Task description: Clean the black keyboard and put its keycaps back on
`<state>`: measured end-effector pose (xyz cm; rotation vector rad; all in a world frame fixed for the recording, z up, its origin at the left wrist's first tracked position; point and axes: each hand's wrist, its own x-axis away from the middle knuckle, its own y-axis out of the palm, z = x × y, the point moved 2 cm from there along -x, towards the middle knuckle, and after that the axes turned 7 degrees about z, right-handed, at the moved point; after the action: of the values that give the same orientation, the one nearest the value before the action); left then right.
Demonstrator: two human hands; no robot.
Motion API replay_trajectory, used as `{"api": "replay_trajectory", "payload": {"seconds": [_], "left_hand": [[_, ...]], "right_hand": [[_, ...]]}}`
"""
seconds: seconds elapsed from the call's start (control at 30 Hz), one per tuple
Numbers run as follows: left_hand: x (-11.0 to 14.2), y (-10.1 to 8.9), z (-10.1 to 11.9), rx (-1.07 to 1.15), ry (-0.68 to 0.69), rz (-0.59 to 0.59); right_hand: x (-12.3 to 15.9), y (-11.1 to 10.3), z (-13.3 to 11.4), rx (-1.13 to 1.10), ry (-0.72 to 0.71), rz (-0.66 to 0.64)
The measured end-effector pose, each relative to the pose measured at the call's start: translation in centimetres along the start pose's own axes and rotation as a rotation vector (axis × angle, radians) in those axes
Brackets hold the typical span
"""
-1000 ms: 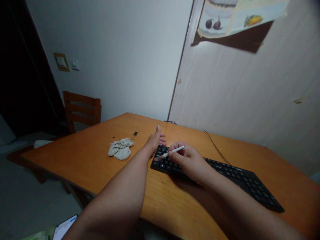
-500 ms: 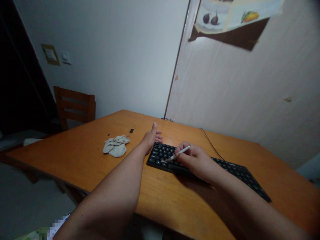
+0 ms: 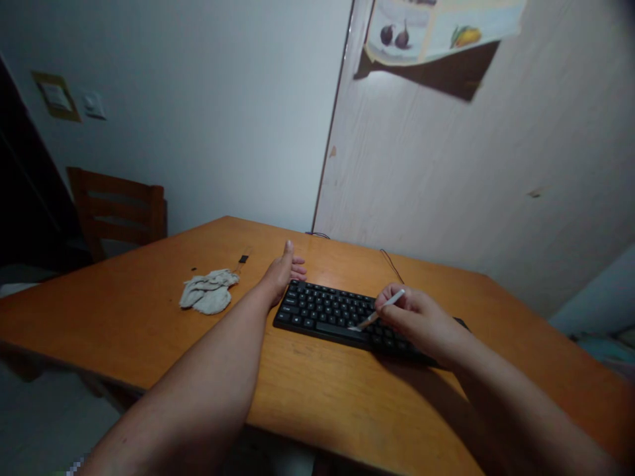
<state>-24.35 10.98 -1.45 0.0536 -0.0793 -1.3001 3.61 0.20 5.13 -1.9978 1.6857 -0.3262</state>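
Observation:
A black keyboard [image 3: 317, 307] lies on the wooden table, its right part partly hidden behind my right hand and forearm. My right hand [image 3: 404, 314] pinches a thin white-handled brush [image 3: 391, 301], which slants down to the left. The brush tip meets the keyboard by the long space bar [image 3: 342, 330]. At the keyboard's left end rests my left hand [image 3: 282, 271], on edge, thumb up and fingers stretched out, holding nothing.
A crumpled pale cloth glove [image 3: 208, 292] lies left of my left hand, with a small black tag [image 3: 243, 259] behind it. The table [image 3: 307, 383] meets the wall at the back. A wooden chair [image 3: 119, 205] stands at the far left. A cable [image 3: 391, 264] runs behind the keyboard.
My right hand has moved the brush to the right along the bottom key row, from the left keys to the space bar. The view has shifted slightly right; my left hand keeps its place.

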Motion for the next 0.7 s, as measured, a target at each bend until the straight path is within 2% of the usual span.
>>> {"api": "replay_trajectory", "payload": {"seconds": [0.17, 0.37, 0.7], "left_hand": [[-0.1, -0.1, -0.1, 0.0, 0.001, -0.01], [-0.1, -0.3, -0.1, 0.004, 0.005, -0.007], [-0.1, -0.3, -0.1, -0.002, 0.019, 0.001]], "right_hand": [[0.9, -2.3, 1.0, 0.041, -0.022, 0.048], [1.5, -4.8, 2.5, 0.054, 0.052, 0.088], [1.8, -7.9, 3.9, 0.205, -0.031, 0.156]]}}
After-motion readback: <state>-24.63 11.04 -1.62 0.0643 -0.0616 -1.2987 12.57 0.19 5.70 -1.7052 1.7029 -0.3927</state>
